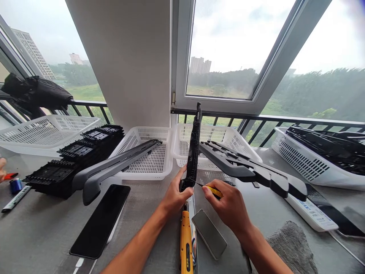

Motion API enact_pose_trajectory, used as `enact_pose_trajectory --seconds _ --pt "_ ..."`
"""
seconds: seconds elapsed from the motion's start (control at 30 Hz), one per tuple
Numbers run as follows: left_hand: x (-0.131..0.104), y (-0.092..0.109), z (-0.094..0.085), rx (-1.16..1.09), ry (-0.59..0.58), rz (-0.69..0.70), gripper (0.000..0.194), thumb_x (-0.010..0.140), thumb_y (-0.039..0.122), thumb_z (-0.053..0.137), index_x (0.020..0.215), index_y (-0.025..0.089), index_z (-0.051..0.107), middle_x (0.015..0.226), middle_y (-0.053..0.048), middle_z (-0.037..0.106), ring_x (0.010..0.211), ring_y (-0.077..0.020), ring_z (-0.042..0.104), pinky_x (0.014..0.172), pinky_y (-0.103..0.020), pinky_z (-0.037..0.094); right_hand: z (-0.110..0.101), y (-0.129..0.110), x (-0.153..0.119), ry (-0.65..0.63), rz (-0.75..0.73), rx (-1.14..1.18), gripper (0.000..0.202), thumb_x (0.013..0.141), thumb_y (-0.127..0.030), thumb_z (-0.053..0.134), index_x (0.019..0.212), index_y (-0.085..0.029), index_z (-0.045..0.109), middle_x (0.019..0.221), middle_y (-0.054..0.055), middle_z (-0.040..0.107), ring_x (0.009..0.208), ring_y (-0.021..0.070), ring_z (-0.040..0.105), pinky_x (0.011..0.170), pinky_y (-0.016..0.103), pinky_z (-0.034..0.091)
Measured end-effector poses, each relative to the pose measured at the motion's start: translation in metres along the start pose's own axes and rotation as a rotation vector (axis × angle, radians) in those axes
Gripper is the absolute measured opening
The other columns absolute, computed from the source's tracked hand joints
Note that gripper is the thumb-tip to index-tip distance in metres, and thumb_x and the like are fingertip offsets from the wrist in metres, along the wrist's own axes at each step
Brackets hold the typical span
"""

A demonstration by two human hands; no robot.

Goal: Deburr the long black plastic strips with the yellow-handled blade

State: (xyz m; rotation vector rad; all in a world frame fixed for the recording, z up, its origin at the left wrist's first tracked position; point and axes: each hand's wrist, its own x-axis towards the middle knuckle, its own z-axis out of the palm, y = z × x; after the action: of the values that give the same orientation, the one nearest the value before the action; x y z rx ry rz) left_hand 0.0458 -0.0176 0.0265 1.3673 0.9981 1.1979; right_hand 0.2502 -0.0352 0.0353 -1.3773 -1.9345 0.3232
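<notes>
My left hand [174, 193] is closed around the lower end of a long black ribbed plastic strip [194, 146], which stands nearly upright. My right hand [228, 203] grips a yellow-and-black-handled tool [214, 191] with a thin metal shaft. Its shaft points left at the bottom of the strip; whether the tip touches is too small to tell. Just below my hands lies a yellow electric screwdriver [186, 243], with a grey phone-like slab [209, 234] to its right.
White baskets [148, 176] line the window side, with long grey handle-like bars [119, 158] leaning on them. Stacked black plastic frames [54, 175] and a black phone [99, 222] lie left. A full basket [302, 161], power strip [312, 213] and grey cloth [292, 247] sit right. Another person's hand [2, 169] shows far left.
</notes>
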Motion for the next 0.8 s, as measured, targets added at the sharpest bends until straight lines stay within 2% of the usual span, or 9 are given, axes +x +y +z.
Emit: enact_pose_trajectory --seconds 0.1,0.2,0.27,0.37,0.47,0.53,0.63,0.7,0.8 --pt "0.0002 0.0035 -0.0023 -0.079 -0.004 -0.049 0.08 0.073 0.029 0.066 0.152 0.014 0.065 0.081 0.001 0.066 0.075 -0.0173 0.054 0.069 -0.029 0.045 0.0002 -0.0012 -0.0003 0.003 0.001 0.012 0.038 0.107 -0.049 0.058 0.08 -0.023 0.068 0.074 0.0 0.072 0.07 0.0168 0.066 0.068 0.028 0.039" --pt "-0.0001 0.0029 -0.0036 -0.122 -0.006 -0.098 0.075 0.074 0.029 0.067 0.147 0.014 0.069 0.069 0.005 0.055 0.064 -0.0138 0.043 0.061 -0.028 0.037 0.0004 -0.0021 -0.0006 0.002 -0.017 0.009 0.039 0.107 -0.047 0.057 0.078 -0.023 0.067 0.072 -0.001 0.071 0.067 0.0159 0.065 0.066 0.027 0.039" --pt "-0.0009 0.0019 -0.0026 -0.14 -0.024 -0.118 0.077 0.074 0.03 0.069 0.149 0.014 0.065 0.067 0.007 0.05 0.06 -0.0116 0.037 0.057 -0.027 0.032 0.0002 -0.0017 -0.0004 0.008 -0.022 -0.003 0.04 0.107 -0.047 0.057 0.077 -0.023 0.066 0.071 -0.001 0.071 0.067 0.0158 0.064 0.066 0.027 0.039" --pt "-0.0033 0.0033 0.001 -0.21 -0.026 -0.135 0.082 0.078 0.033 0.071 0.156 0.019 0.05 0.065 0.011 0.045 0.055 -0.0099 0.032 0.053 -0.024 0.025 -0.0005 -0.0009 0.0009 0.02 -0.003 -0.016 0.042 0.107 -0.049 0.056 0.076 -0.023 0.065 0.068 -0.001 0.069 0.063 0.0152 0.062 0.063 0.027 0.037" --pt "-0.0059 0.008 0.0041 -0.278 0.025 -0.154 0.072 0.082 0.036 0.072 0.147 0.025 0.042 0.065 0.013 0.044 0.054 -0.0094 0.032 0.052 -0.022 0.025 -0.0011 -0.0013 0.0018 0.022 0.01 -0.004 0.043 0.108 -0.049 0.055 0.075 -0.023 0.064 0.066 -0.002 0.067 0.061 0.0143 0.06 0.061 0.027 0.036" --pt "-0.0069 0.0103 0.0051 -0.275 0.045 -0.154 0.058 0.084 0.039 0.072 0.133 0.028 0.044 0.064 0.014 0.043 0.053 -0.0091 0.031 0.052 -0.021 0.026 -0.0012 -0.0019 0.0014 0.018 0.0 0.008 0.042 0.108 -0.048 0.056 0.076 -0.023 0.065 0.068 -0.002 0.068 0.063 0.0145 0.062 0.063 0.027 0.037" --pt "-0.0068 0.0104 0.0056 -0.258 0.008 -0.151 0.043 0.086 0.041 0.071 0.12 0.028 0.048 0.062 0.014 0.04 0.052 -0.0087 0.028 0.051 -0.021 0.024 -0.0006 -0.0017 0.0001 0.014 -0.018 0.016 0.038 0.107 -0.048 0.057 0.08 -0.023 0.068 0.074 -0.001 0.072 0.069 0.0163 0.065 0.067 0.027 0.04" --pt "-0.0063 0.0091 0.0055 -0.271 -0.017 -0.155 0.04 0.087 0.042 0.07 0.119 0.028 0.051 0.064 0.013 0.04 0.053 -0.0084 0.026 0.051 -0.021 0.022 -0.0002 -0.0009 -0.0004 0.015 -0.011 0.021 0.037 0.107 -0.049 0.058 0.082 -0.023 0.069 0.077 0.001 0.074 0.071 0.0178 0.067 0.069 0.028 0.041" --pt "-0.005 0.0073 0.0045 -0.271 -0.033 -0.143 0.046 0.086 0.041 0.073 0.126 0.026 0.056 0.066 0.012 0.04 0.054 -0.0082 0.026 0.052 -0.022 0.022 -0.0004 -0.0007 0.0005 -0.001 0.007 0.045 0.034 0.106 -0.049 0.058 0.089 -0.024 0.073 0.087 0.004 0.078 0.079 0.0209 0.071 0.074 0.03 0.046"
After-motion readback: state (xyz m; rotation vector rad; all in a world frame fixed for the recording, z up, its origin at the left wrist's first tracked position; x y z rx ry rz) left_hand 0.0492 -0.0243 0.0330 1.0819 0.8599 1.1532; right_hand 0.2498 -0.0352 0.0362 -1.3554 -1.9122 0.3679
